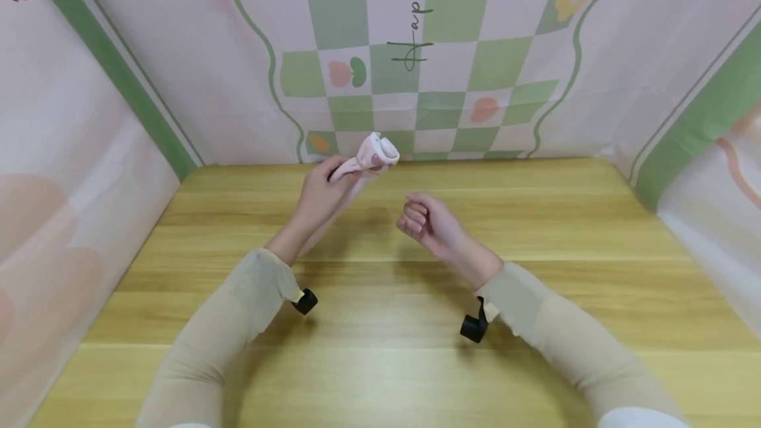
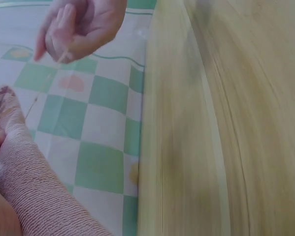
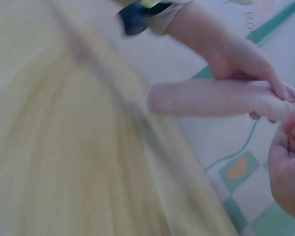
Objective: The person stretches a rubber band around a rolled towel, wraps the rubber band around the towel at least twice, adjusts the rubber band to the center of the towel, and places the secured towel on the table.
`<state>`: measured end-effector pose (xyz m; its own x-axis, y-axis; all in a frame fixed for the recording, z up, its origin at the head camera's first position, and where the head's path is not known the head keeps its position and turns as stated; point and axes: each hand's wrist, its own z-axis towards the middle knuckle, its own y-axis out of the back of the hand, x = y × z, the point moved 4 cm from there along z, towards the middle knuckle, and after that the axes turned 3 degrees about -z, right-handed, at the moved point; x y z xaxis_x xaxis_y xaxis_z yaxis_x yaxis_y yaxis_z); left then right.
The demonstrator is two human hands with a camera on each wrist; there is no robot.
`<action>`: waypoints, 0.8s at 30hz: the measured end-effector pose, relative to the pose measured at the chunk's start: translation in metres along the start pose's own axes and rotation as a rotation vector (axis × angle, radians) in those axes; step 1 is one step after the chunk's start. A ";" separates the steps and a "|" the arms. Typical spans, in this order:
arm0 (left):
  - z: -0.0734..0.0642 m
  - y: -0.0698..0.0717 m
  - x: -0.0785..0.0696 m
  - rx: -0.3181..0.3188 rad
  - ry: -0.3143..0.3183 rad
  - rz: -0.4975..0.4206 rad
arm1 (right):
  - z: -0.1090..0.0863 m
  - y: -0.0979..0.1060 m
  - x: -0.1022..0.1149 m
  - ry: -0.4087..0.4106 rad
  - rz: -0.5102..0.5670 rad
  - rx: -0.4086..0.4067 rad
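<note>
My left hand (image 1: 321, 193) grips a long, rolled pink cloth (image 1: 380, 150) above the back of the table. Its upper end is bunched and shows white inside. A thin, tan rubber band (image 2: 32, 105) circles the cloth near that end and stretches off toward my right hand (image 1: 436, 226). The curled fingers of that hand pinch the far part of the band, apart from the cloth. In the left wrist view the ribbed surface of the cloth is plain. The right wrist view is blurred and shows the roll from the side.
The wood-grain table (image 1: 380, 362) lies under both hands. A printed curtain (image 1: 339, 18) with green checks hangs behind its back edge, and more fabric hangs at both sides. Small black cameras (image 1: 305, 301) sit at the wrists, over beige sleeves (image 1: 202, 349).
</note>
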<state>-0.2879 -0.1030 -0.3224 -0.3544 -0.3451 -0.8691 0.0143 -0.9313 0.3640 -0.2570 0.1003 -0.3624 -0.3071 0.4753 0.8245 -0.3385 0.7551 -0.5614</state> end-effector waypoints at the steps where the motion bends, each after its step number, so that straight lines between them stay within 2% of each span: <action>1: 0.000 0.000 0.000 -0.003 -0.005 0.000 | 0.002 -0.001 0.000 -0.026 0.093 -0.036; 4: 0.000 -0.002 0.001 -0.002 0.001 -0.008 | 0.007 -0.007 0.000 -0.054 0.347 -0.116; 8: 0.001 -0.005 0.003 0.010 0.019 -0.036 | 0.017 -0.018 0.005 0.007 0.538 -0.156; 11: 0.004 -0.005 0.002 -0.012 0.016 -0.057 | 0.023 -0.024 0.008 0.050 0.601 -0.159; 17: 0.009 0.000 -0.003 -0.080 0.017 -0.069 | 0.028 -0.031 0.009 0.065 0.727 -0.150; 21: 0.009 0.000 -0.003 -0.085 0.025 -0.054 | 0.030 -0.032 0.012 0.080 0.851 -0.203; 24: 0.008 -0.002 -0.002 -0.069 0.005 -0.053 | 0.031 -0.033 0.017 0.092 0.970 -0.252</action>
<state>-0.2948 -0.1000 -0.3189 -0.3515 -0.2959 -0.8882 0.0601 -0.9539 0.2941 -0.2785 0.0701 -0.3320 -0.2768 0.9606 0.0270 0.2224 0.0914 -0.9707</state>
